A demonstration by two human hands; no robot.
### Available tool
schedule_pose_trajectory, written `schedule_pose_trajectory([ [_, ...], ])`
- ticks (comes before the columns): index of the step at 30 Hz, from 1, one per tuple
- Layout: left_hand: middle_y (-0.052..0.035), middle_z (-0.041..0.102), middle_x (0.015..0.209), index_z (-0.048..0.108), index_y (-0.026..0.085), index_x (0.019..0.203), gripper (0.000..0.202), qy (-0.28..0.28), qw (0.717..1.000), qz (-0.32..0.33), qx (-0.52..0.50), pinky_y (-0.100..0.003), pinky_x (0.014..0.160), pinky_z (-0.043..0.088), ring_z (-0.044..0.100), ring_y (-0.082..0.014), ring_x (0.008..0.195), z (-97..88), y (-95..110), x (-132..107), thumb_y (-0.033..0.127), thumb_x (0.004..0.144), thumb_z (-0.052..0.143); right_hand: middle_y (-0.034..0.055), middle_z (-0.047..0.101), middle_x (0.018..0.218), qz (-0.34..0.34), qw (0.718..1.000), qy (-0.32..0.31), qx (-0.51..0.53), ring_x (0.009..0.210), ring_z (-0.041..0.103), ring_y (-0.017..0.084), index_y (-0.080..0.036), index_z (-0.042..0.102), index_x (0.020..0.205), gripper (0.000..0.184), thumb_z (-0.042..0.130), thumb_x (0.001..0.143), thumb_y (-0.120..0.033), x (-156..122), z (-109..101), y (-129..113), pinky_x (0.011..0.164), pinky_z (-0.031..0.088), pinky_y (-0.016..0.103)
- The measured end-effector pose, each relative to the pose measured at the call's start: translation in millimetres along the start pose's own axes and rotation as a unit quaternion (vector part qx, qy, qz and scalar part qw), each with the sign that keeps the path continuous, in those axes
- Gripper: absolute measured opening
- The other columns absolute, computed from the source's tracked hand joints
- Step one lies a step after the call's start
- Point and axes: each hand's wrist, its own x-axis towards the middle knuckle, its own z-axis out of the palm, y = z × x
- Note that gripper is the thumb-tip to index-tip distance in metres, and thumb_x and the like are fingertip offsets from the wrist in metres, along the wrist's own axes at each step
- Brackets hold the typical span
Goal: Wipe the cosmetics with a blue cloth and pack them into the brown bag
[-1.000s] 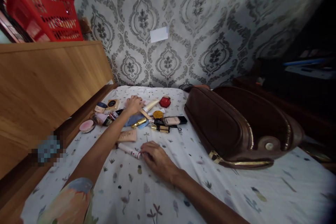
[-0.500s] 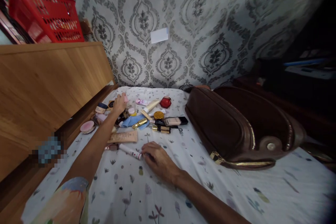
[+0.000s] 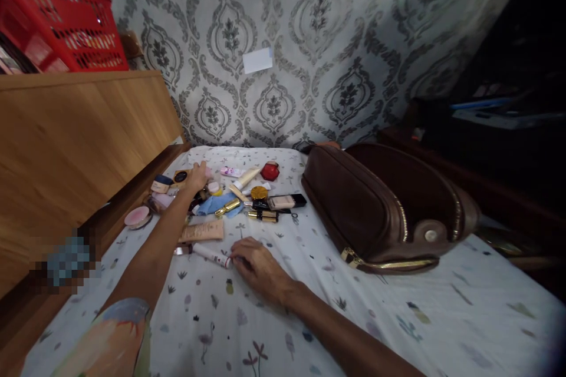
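Among the cosmetics at the back left, my left hand (image 3: 198,178) has its fingers bent around a small pink item (image 3: 209,172), mostly hidden. My right hand (image 3: 259,268) rests on the sheet, fingers curled, its fingertips on the red-ringed end of a slim white tube (image 3: 211,255). Just behind that lies a beige squeeze tube (image 3: 203,230), partly covered by my left forearm. A blue cloth (image 3: 216,205), a gold lipstick (image 3: 227,207), a foundation bottle (image 3: 287,201), a round gold case (image 3: 259,192) and a red jar (image 3: 270,171) lie farther right.
A brown zippered bag (image 3: 354,206) stands open on the right of the patterned sheet (image 3: 239,330). On the left, a wooden cabinet (image 3: 88,129) carries a red basket (image 3: 66,23). A pink compact (image 3: 137,217) lies near the bed's wooden edge. Papered wall rises behind.
The whole view has shifted, so most things appear slightly farther left. Both hands keep nearly the same places, the left by the pink item, the right at the white tube's end.
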Motion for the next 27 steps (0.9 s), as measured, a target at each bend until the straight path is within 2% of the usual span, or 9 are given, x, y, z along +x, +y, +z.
schedule_pose_trajectory([
  [3, -0.0197, 0.049, 0.133, 0.050, 0.020, 0.127, 0.035, 0.017, 1.000, 0.014, 0.006, -0.046, 0.094, 0.048, 0.053, -0.0371, 0.122, -3.0, 11, 0, 0.032, 0.095, 0.050, 0.0085, 0.070, 0.098, 0.005, 1.000, 0.000, -0.005, 0.098, 0.062, 0.021, -0.017, 0.068, 0.090, 0.016, 0.053, 0.091, -0.010, 0, -1, -1, 0.091, 0.050, 0.036],
  [5, -0.0169, 0.049, 0.137, 0.055, 0.022, 0.124, 0.031, 0.015, 0.998, 0.063, 0.006, -0.046, 0.100, 0.045, 0.048, -0.0349, 0.129, -2.2, 27, 2, 0.035, 0.097, 0.047, 0.0090, 0.071, 0.098, 0.004, 1.000, 0.000, -0.002, 0.098, 0.062, 0.021, -0.017, 0.068, 0.090, 0.016, 0.053, 0.091, -0.010, 0, -1, -2, 0.091, 0.050, 0.036],
  [8, -0.0078, 0.056, 0.134, 0.062, 0.026, 0.118, 0.029, -0.026, 0.987, 0.157, 0.000, -0.040, 0.105, 0.043, 0.046, -0.0277, 0.130, 6.2, 62, 4, 0.042, 0.095, 0.054, 0.0089, 0.071, 0.097, 0.004, 1.000, -0.002, 0.000, 0.095, 0.063, 0.021, -0.017, 0.068, 0.089, 0.017, 0.053, 0.092, -0.010, 0, -2, -2, 0.089, 0.051, 0.035],
  [12, -0.0102, 0.060, 0.128, 0.063, 0.019, 0.120, 0.039, -0.075, 0.981, 0.181, 0.012, -0.047, 0.101, 0.048, 0.055, -0.0281, 0.120, 15.8, 98, 9, 0.044, 0.091, 0.065, 0.0082, 0.071, 0.096, 0.003, 1.000, -0.002, -0.009, 0.095, 0.063, 0.021, -0.017, 0.067, 0.088, 0.016, 0.054, 0.090, -0.009, 1, -1, -1, 0.090, 0.050, 0.035],
  [14, -0.0113, 0.060, 0.129, 0.060, 0.016, 0.125, 0.039, -0.080, 0.982, 0.167, 0.023, -0.050, 0.098, 0.051, 0.059, -0.0269, 0.116, 13.4, 101, 12, 0.040, 0.094, 0.063, 0.0081, 0.071, 0.096, 0.001, 1.000, -0.001, -0.011, 0.094, 0.063, 0.021, -0.017, 0.066, 0.086, 0.016, 0.054, 0.090, -0.009, 1, 0, -1, 0.091, 0.049, 0.034],
  [17, -0.0112, 0.059, 0.132, 0.058, 0.017, 0.129, 0.039, -0.081, 0.985, 0.151, 0.035, -0.050, 0.097, 0.052, 0.061, -0.0261, 0.115, 4.7, 92, 15, 0.037, 0.096, 0.062, 0.0072, 0.071, 0.092, -0.003, 1.000, -0.002, -0.017, 0.090, 0.063, 0.020, -0.018, 0.065, 0.084, 0.015, 0.054, 0.090, -0.009, 1, -1, -2, 0.089, 0.049, 0.033],
  [22, -0.0124, 0.059, 0.130, 0.061, 0.019, 0.122, 0.032, -0.089, 0.983, 0.159, 0.020, -0.055, 0.103, 0.045, 0.055, -0.0323, 0.122, -5.1, 79, 5, 0.030, 0.092, 0.064, 0.0074, 0.070, 0.091, -0.003, 1.000, 0.000, -0.017, 0.089, 0.062, 0.020, -0.017, 0.064, 0.083, 0.016, 0.053, 0.089, -0.007, 1, 0, -1, 0.088, 0.048, 0.033],
  [25, -0.0147, 0.055, 0.134, 0.059, 0.022, 0.125, 0.033, -0.070, 0.980, 0.184, -0.032, -0.056, 0.107, 0.038, 0.047, -0.0377, 0.130, -7.3, 88, -9, 0.029, 0.092, 0.059, 0.0075, 0.070, 0.091, -0.007, 1.000, 0.003, -0.012, 0.090, 0.063, 0.021, -0.017, 0.064, 0.084, 0.015, 0.054, 0.088, -0.007, 2, 1, 1, 0.089, 0.049, 0.033],
  [27, -0.0137, 0.052, 0.138, 0.055, 0.023, 0.130, 0.038, -0.065, 0.968, 0.228, -0.087, -0.051, 0.109, 0.037, 0.044, -0.0364, 0.133, -7.3, 102, -23, 0.035, 0.094, 0.055, 0.0072, 0.070, 0.091, -0.014, 1.000, 0.003, -0.011, 0.091, 0.063, 0.020, -0.018, 0.064, 0.084, 0.015, 0.054, 0.088, -0.007, 2, 1, 1, 0.090, 0.049, 0.033],
])
